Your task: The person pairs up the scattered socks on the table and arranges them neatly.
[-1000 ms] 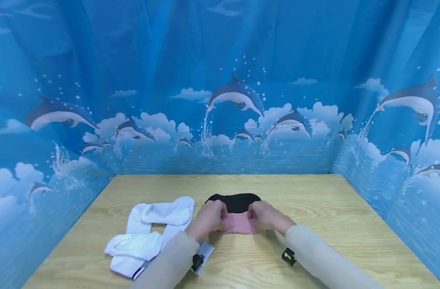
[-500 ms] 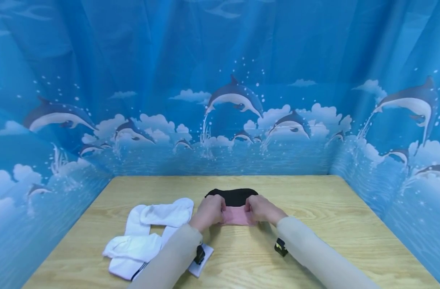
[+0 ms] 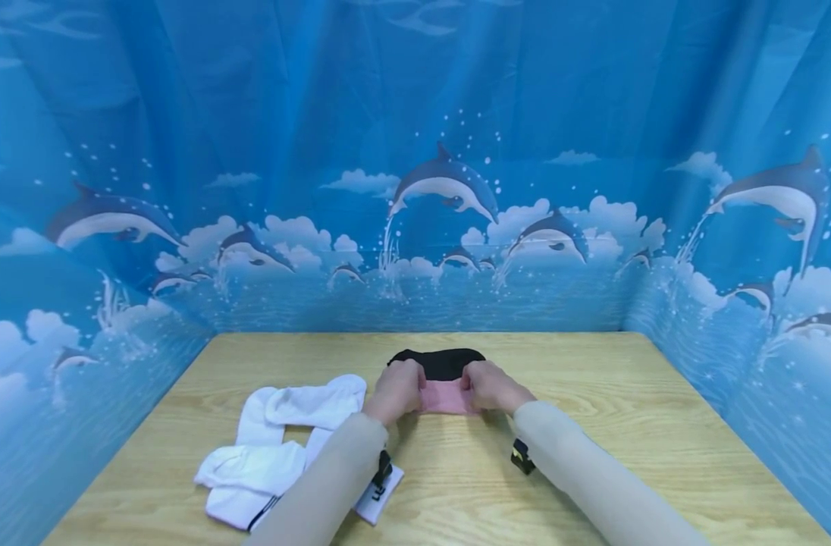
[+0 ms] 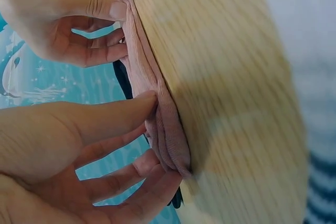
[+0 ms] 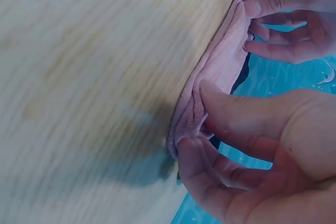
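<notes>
While both hands pinch soft pink fabric sock [image 3: 446,397] ends, left hand [image 3: 395,390], right hand [image 3: 492,387]: keep tension even, edges aligned, flat on pale wooden surface [image 3: 593,425].

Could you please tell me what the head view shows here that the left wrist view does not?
Only the head view shows the white socks piled at the left of the wooden table, both beige sleeves, and the whole dolphin curtain behind. Only the left wrist view shows the left hand close up, thumb and fingers pinching the bunched edge of the pink sock. Both show the right hand gripping the sock's other end, and the black sock lying just behind the pink one.
</notes>
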